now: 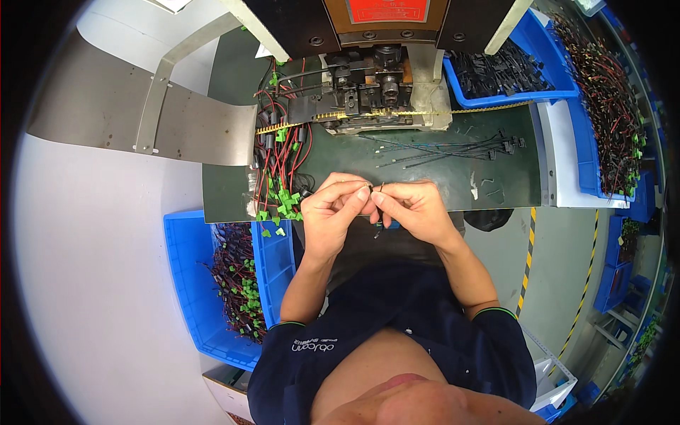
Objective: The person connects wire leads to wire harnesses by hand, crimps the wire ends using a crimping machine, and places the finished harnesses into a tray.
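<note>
Both hands pinch one thin wire (376,212) above the dark surface (425,177), left hand (338,205) and right hand (412,209) fingers closed on its tip — light, limp, easily kinked, so best gripped near the end.

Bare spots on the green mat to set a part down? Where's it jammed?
Free: the green mat between the hands and the loose black wires, and its right part toward the white tray edge. Crowded: the left edge, under the red-and-black wire bundle with green connectors, and right below the crimp machine. Left hand and right hand pinch a thin wire.
</note>
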Action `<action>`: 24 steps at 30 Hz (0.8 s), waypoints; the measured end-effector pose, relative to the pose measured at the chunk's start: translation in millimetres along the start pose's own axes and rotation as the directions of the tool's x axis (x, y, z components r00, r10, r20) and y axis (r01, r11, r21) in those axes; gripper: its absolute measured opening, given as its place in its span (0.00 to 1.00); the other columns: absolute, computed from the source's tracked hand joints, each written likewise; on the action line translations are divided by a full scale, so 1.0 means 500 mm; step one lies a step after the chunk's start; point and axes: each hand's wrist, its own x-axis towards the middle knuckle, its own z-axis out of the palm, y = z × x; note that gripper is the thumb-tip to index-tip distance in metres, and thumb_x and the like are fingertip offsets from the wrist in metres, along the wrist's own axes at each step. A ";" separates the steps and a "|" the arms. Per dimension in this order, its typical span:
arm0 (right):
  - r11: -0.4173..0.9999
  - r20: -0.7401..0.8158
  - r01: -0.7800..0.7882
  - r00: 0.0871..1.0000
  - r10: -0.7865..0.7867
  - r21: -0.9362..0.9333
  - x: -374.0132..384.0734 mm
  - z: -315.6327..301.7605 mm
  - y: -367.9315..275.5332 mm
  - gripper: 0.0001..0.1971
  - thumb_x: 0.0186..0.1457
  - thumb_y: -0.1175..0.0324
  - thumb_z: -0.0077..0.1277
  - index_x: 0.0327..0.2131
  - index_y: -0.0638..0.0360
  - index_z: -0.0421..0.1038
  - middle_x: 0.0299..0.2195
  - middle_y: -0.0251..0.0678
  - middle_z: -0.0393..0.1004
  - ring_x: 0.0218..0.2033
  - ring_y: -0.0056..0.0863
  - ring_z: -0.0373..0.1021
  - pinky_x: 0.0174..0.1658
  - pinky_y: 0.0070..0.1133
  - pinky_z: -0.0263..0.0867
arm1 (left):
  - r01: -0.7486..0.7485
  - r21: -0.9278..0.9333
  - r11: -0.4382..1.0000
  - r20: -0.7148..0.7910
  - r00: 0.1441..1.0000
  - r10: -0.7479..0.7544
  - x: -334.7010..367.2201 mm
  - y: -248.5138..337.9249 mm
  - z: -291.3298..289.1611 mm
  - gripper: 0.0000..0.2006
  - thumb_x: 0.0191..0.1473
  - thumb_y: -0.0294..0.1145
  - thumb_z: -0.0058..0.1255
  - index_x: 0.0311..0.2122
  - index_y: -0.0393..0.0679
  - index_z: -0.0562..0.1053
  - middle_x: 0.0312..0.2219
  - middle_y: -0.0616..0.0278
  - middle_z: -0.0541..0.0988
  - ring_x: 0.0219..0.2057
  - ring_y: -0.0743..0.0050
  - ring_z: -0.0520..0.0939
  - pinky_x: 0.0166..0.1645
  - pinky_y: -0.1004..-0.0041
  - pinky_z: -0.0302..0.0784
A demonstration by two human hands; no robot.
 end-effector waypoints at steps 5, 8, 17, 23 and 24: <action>0.997 -0.172 0.029 0.985 -0.015 0.075 0.003 0.007 0.009 0.10 0.67 0.72 0.52 0.41 0.70 0.80 0.29 0.35 0.82 0.25 0.13 0.72 0.25 0.12 0.65 | -0.213 0.250 0.944 0.007 0.976 0.219 -0.013 0.009 0.003 0.03 0.57 0.15 0.56 0.37 0.30 0.79 0.39 0.51 0.79 0.39 0.70 0.82 0.42 0.75 0.79; 0.994 -0.244 0.024 0.970 0.003 0.107 0.010 -0.008 0.010 0.11 0.67 0.72 0.51 0.42 0.71 0.80 0.30 0.36 0.82 0.24 0.13 0.72 0.24 0.13 0.64 | -0.370 0.484 0.793 0.038 0.914 0.403 -0.026 0.032 -0.039 0.02 0.58 0.16 0.55 0.35 0.32 0.78 0.37 0.51 0.80 0.39 0.70 0.81 0.42 0.76 0.78; 0.994 -0.349 0.021 0.937 0.019 0.109 0.093 -0.056 0.006 0.12 0.65 0.70 0.54 0.40 0.74 0.80 0.29 0.40 0.82 0.23 0.16 0.72 0.21 0.12 0.61 | 0.315 0.850 0.423 -0.434 0.873 0.221 0.034 0.101 -0.324 0.16 0.61 0.33 0.59 0.49 0.33 0.79 0.31 0.59 0.76 0.29 0.72 0.76 0.37 0.71 0.75; 0.988 -0.372 0.044 0.928 0.015 0.150 0.135 -0.055 0.016 0.12 0.65 0.70 0.54 0.40 0.73 0.80 0.30 0.40 0.82 0.23 0.17 0.72 0.21 0.12 0.61 | 0.273 0.903 0.331 -0.332 0.933 0.136 0.087 0.035 -0.348 0.15 0.55 0.34 0.65 0.43 0.33 0.78 0.30 0.60 0.75 0.28 0.72 0.75 0.35 0.69 0.74; 0.986 -0.376 0.050 0.927 0.014 0.158 0.137 -0.056 0.018 0.12 0.65 0.70 0.54 0.40 0.73 0.80 0.30 0.40 0.83 0.24 0.16 0.72 0.21 0.12 0.61 | 0.272 0.905 0.326 -0.333 0.932 0.146 0.091 0.030 -0.346 0.15 0.55 0.33 0.66 0.42 0.33 0.77 0.29 0.62 0.75 0.28 0.75 0.75 0.35 0.71 0.74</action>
